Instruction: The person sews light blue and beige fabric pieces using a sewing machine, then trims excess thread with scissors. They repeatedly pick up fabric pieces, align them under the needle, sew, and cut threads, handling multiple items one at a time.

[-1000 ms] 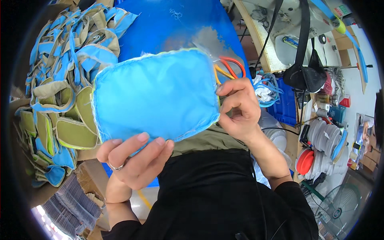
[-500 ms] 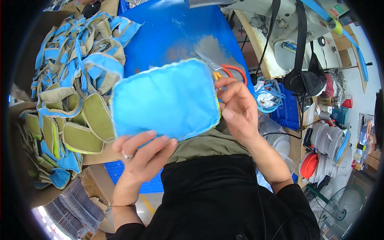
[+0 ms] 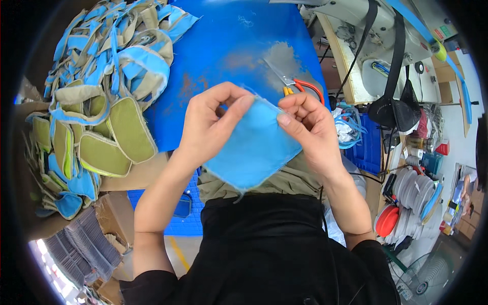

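A light blue fabric panel [image 3: 254, 147] with stitched, slightly frayed edges hangs between my two hands above my lap. My left hand [image 3: 216, 119] pinches its upper left edge between thumb and fingers. With thumb against fingertips, my right hand [image 3: 307, 124] grips the upper right edge. The panel is tilted, one corner pointing down toward my waist. Just beyond my right hand, scissors [image 3: 300, 86] with red-orange handles lie on the blue table [image 3: 218, 46], beside a small yellow-handled tool [image 3: 287, 91] that is partly hidden.
At the left lies a heap of blue and beige fabric pieces with straps [image 3: 112, 56], several olive mesh panels [image 3: 133, 129] among them. A sewing machine [image 3: 386, 35] stands at the far right. Spools [image 3: 414, 190] and a fan [image 3: 432, 274] are on the right; a cardboard box [image 3: 119, 218] is lower left.
My left hand has moved from the panel's lower edge up to its top edge. The panel has turned from lying broad and level to hanging corner-down. My right hand keeps its grip.
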